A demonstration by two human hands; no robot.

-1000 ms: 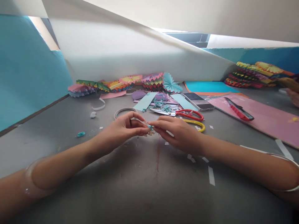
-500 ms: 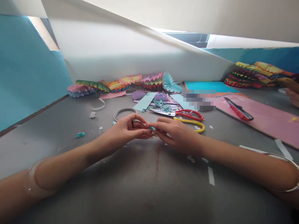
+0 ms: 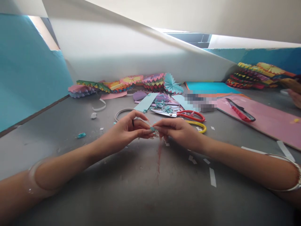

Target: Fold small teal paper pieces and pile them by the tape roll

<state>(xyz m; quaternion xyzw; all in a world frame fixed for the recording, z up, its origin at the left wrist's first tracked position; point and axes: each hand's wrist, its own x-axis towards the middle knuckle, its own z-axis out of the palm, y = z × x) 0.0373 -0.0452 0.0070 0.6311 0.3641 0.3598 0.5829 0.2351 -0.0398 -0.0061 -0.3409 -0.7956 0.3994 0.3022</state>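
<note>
Between my two hands is a small light-blue piece of paper [image 3: 152,128], pinched from both sides just above the grey table. My left hand [image 3: 131,127] has its thumb and fingers closed on one end, with a dark ring on one finger. The fingertips of my right hand [image 3: 180,130] are closed on the other end. Close behind my right hand lie scissors [image 3: 191,115] with one red and one yellow handle. A roll of tape [image 3: 118,114] is behind my left hand. Small blue folded paper [image 3: 81,135] rests to the left.
Pleated paper fans [image 3: 152,83] line the back of the table [image 3: 141,188]. Pale-blue strips [image 3: 147,103] and blue scraps [image 3: 162,106] lie in the middle. A red-and-black cutter [image 3: 240,110] sits on a pink board [image 3: 263,117]. Another person's hand [image 3: 295,97] shows at the right edge.
My right fingers have curled in and shifted slightly, so more of the blue paper shows between the fingertips. My left index finger has lifted a little. Things on the table stay put.
</note>
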